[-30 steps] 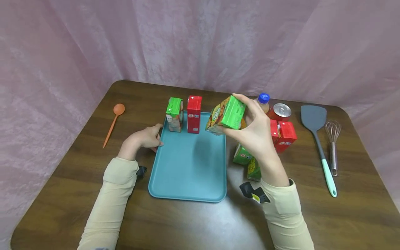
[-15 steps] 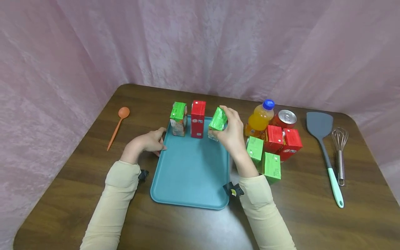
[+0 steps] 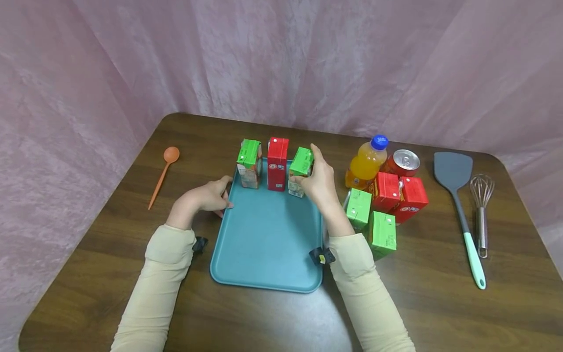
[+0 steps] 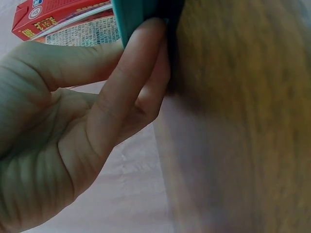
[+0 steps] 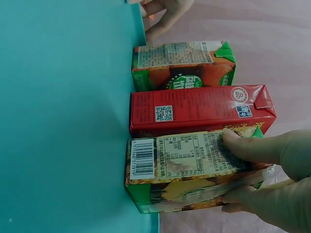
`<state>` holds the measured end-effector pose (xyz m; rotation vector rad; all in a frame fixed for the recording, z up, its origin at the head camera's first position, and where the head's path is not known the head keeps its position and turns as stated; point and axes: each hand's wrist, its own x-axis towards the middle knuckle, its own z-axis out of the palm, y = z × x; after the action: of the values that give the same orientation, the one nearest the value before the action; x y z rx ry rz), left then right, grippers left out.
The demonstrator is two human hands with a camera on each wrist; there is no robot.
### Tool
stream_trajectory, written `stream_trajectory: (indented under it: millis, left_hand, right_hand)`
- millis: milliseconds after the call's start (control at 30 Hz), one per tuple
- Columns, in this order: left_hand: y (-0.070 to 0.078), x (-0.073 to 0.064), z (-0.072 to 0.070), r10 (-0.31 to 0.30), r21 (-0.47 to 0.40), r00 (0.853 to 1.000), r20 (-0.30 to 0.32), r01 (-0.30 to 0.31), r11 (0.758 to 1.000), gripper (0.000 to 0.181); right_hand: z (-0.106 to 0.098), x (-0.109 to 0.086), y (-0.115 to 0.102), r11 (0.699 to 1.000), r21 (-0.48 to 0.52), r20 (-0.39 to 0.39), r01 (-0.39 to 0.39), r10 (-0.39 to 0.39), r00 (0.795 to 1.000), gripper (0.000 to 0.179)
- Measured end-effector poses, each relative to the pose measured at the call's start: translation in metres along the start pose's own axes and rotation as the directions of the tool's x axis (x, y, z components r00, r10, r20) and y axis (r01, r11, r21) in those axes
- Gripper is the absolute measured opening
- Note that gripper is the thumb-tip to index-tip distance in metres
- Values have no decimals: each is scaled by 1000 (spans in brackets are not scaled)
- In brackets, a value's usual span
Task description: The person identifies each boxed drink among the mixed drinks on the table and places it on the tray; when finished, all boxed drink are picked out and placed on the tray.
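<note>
Blue tray [image 3: 268, 239] holds 3 upright cartons [image 3: 277, 168]; right hand [image 3: 322, 186] grasps its rightmost carton [image 3: 298, 169], left hand [image 3: 205, 198] pinches the rim [image 3: 220, 233].

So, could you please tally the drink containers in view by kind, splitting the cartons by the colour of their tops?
Green-topped cartons: 4
Red-topped cartons: 3
Bottle with a blue cap: 1
Can: 1
Total: 9

4 green cartons [image 3: 301, 160] | 3 red cartons [image 3: 277, 166] | 1 each: tray [image 3: 268, 239], bottle [image 3: 367, 162], can [image 3: 405, 161], spoon [image 3: 171, 154], spatula [image 3: 453, 171], whisk [image 3: 482, 222]
</note>
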<state>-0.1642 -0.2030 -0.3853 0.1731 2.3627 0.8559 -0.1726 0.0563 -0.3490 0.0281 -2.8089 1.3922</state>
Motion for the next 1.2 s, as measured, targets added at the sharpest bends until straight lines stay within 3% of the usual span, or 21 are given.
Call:
stream_trajectory:
  millis: [133,367,567,700,833,1033,1200]
  left_hand:
    - [0,1,-1,-1,-4,1000,-2,1,1000,72]
    - [-2,2,-2,1,-1,1000,5,-1,1000,72]
    - [-5,3,-4,-12,4,1000,1,12,1000,72]
    - [-6,3,-4,3,-2,1000,4,-3,1000,73]
    - [-6,2,-5,17,-8,1000,2,-17,1000,73]
    - [-9,2,-7,15,7,1000,5,-15,1000,73]
    - [-13,0,-7,-2,11,1000,11,2,1000,73]
  right_hand:
    - [1,-1,-1,1000,-20,-5,-8,8,1000,89]
    - [-6,-21,-11,996,-42,1,85,-85,996,86]
    - [-38,-53,-27,965,-87,8,247,-247,969,74]
    - [-65,-70,-24,931,-166,86,325,-315,945,73]
    - [-92,-84,-9,914,-212,185,347,-311,932,72]
    - [-126,-97,19,891,-278,260,360,-290,921,65]
    - [-142,-101,37,875,-376,350,306,-172,921,68]
